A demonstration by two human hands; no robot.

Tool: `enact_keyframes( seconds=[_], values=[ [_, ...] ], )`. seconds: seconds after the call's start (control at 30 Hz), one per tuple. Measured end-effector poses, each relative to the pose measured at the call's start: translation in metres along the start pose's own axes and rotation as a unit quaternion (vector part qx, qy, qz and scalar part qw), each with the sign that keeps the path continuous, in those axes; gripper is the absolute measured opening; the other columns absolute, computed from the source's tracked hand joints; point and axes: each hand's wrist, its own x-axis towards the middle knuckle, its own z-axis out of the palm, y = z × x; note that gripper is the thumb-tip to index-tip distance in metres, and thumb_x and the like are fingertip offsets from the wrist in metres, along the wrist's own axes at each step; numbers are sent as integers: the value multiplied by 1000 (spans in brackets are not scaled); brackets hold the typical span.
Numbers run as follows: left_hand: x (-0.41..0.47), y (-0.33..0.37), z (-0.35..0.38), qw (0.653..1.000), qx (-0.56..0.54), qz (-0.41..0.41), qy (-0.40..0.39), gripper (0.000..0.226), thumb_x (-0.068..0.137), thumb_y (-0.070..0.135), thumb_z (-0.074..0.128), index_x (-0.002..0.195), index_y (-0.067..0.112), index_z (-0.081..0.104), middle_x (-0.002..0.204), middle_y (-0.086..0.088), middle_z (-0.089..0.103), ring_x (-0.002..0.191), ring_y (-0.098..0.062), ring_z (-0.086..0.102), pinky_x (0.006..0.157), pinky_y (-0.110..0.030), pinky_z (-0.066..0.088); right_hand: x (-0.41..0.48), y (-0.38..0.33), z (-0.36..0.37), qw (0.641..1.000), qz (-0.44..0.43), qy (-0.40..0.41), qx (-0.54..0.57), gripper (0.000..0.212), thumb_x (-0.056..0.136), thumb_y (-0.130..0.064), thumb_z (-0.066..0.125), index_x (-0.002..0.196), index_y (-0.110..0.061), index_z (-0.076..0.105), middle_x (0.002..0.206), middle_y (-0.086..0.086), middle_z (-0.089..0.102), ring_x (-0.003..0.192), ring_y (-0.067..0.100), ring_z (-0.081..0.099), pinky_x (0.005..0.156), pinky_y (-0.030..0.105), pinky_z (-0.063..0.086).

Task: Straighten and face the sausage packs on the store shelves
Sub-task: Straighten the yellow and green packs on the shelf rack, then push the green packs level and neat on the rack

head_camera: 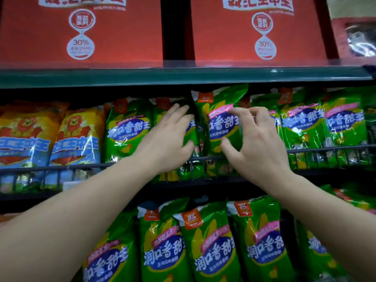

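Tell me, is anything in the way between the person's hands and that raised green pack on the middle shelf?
Nothing visible is. The right hand already has fingers on the raised green pack, and the left hand lies on the neighbouring green pack beside it. The wire rail runs lower, below the fingers.

glossy plastic sausage packs [220, 127] — metal wire rail [325, 149]

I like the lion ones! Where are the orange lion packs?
The orange lion packs stand at the far left of the middle shelf, behind the wire rail, left of the green packs and both hands.
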Motion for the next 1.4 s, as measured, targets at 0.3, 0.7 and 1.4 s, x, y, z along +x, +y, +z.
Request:
enact_keyframes(
  seconds=[0.3,0.7,1.4],
  values=[
    [17,20,17,999,13,-36,-36,77,93,46,53,157,26,13,165,5,7,151,-16,9,122,-33,13,34,25,2,979,-9,-176,-105,75,92,-61,43,156,-42,8,157,2,33,144,27,23,114,47,29],
    [34,29,33,989,109,-84,-45,91,81,75,48,151,51,-6,164,12,2,147,-27,7,116,-52,11,45,36,13,972,-18,-214,-100,76,100,-50,40,156,-37,-9,164,4,17,149,26,5,113,54,15],
    [70,21,47,987,157,-27,18,64,94,68,18,153,47,1,163,9,7,142,-24,23,106,-54,24,80,57,26,987,18,-158,-32,58,100,-38,37,155,-30,23,154,-5,35,145,20,12,109,45,12]
  ],
)
